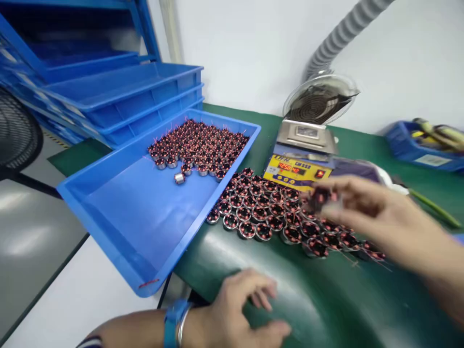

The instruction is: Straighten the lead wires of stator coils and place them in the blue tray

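Observation:
Between the thumb and fingers of my right hand (366, 212) is a small motor stator, blurred by motion, held above the right part of a group of wound stators (261, 212). These have black tops, copper-red windings and metal rims, and stand close together on the green table (290, 280). My left hand (246, 304) hovers over the table's near side with fingers curved and apart, nothing in it. A blue tray (145, 208) at the left carries many more stators (199, 145) at its far end; one stator (180, 178) lies on its side there.
Behind the stators stands a yellow-fronted solder pot (297, 169) with a red digital display, beneath a round fume hood (319, 99) and grey duct (344, 34). Stacked blue trays (137, 96) are at back left, a fan (16, 125) at far left, a blue bin (424, 145) at right.

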